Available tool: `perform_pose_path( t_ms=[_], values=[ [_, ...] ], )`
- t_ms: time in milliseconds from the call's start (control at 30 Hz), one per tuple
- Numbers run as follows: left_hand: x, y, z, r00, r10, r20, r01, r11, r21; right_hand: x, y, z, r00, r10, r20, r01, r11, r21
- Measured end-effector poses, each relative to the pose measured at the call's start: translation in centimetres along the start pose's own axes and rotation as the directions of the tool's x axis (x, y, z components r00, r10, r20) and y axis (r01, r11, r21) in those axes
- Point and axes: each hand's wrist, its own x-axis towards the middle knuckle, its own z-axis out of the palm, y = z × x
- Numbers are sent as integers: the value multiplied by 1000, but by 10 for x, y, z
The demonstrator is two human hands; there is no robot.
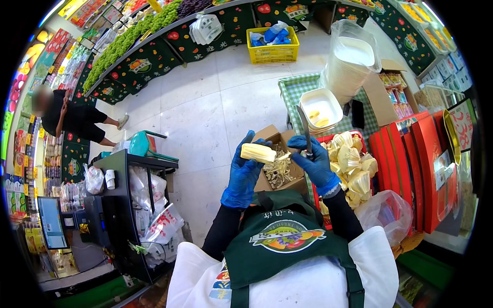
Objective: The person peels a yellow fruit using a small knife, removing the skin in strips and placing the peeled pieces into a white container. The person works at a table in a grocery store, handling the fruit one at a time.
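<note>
My left hand (243, 173), in a blue glove, holds a pale yellow chunk of fruit, apparently jackfruit (257, 152), lying lengthwise between thumb and fingers. A knife (303, 125) is gripped in my right hand (318, 163), also gloved, its blade pointing up and away from me. Below and between both hands stands an open cardboard box (262, 184) with stringy fruit scraps (278, 171) inside. Right of my right hand, a red crate (358, 135) is heaped with pale fruit pieces (352, 161). Beyond the knife, a white plastic tray (332, 101) contains a few yellow pieces (319, 119).
A green checked cloth (294, 90) covers the table under a bagged stack of white trays (346, 73) and a black phone (358, 114). Red gift boxes (400, 169) stand at right. A yellow crate (273, 56) sits on the floor. At left are a black counter (115, 165) and a person (73, 115).
</note>
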Motion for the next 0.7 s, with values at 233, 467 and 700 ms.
perform_pose_path(
  t_ms=[233, 467, 700],
  values=[
    [-7, 6, 19, 999, -8, 34, 4, 990, 141, -3, -45, 19, 988, -96, 121, 92, 995, 37],
    [-11, 13, 24, 991, 82, 108, -115, 930, 350, -15, -37, 22, 991, 133, 15, -134, 973, 189],
    [-17, 12, 29, 963, 203, 180, -271, 735, 622, -18, -35, 24, 981, 192, -17, -180, 942, 283]
  ],
)
